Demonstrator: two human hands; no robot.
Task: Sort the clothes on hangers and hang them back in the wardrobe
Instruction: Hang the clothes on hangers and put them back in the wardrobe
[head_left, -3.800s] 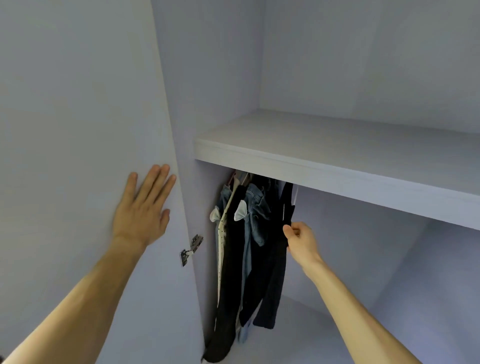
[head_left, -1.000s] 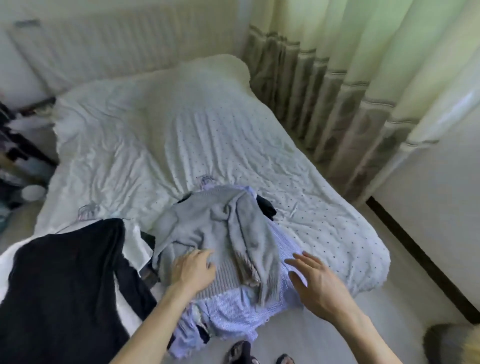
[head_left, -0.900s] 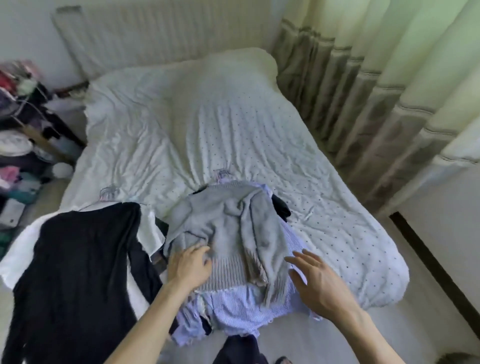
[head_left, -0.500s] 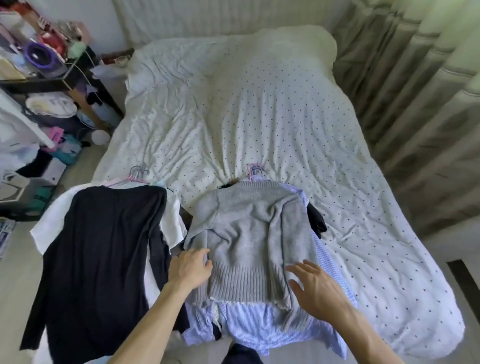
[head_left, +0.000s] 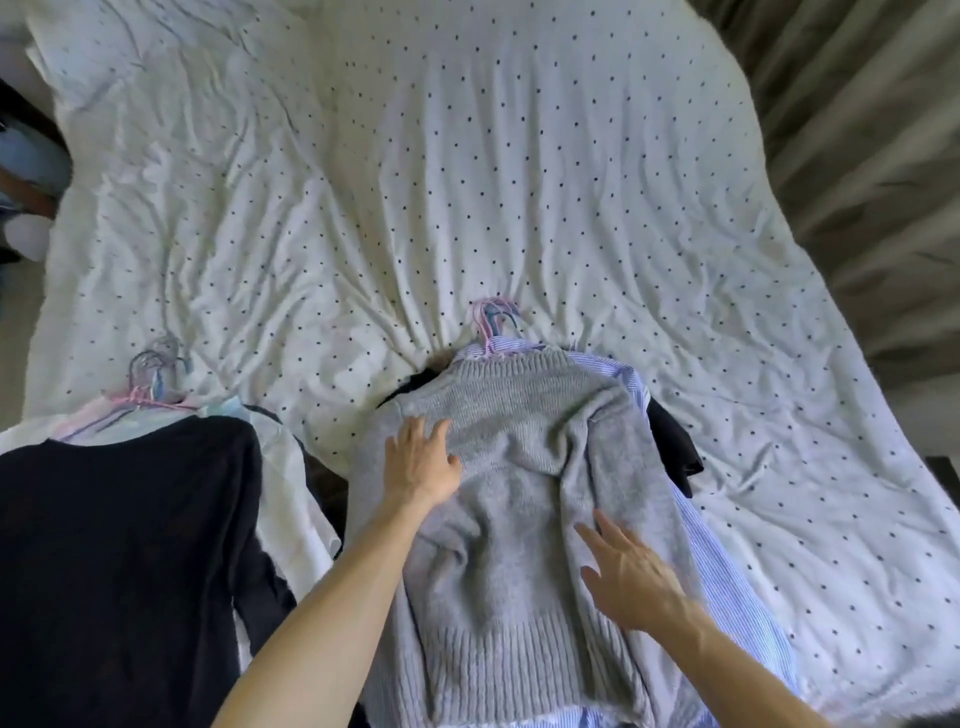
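Observation:
A grey knit sweater (head_left: 519, 499) lies on top of a pile of hung clothes on the bed, over a blue striped shirt (head_left: 727, 587) and a dark garment (head_left: 672, 447). Pink and blue hanger hooks (head_left: 493, 319) stick out above its collar. My left hand (head_left: 421, 462) rests flat on the sweater's upper left, fingers straight. My right hand (head_left: 623, 577) is spread open over the sweater's right sleeve; contact is unclear. A second pile to the left has a black top (head_left: 119, 545) over white clothes (head_left: 296, 499), with hanger hooks (head_left: 153, 364).
The bed's white dotted sheet (head_left: 467, 182) stretches away behind the piles. Grey-beige curtains (head_left: 857, 130) hang on the right. Clutter and a white round object (head_left: 26, 236) sit at the left edge beside the bed.
The view swung from the wardrobe to the bed and moved in close over the grey sweater. My left hand slid up the sweater toward its collar; my right hand moved onto the right sleeve.

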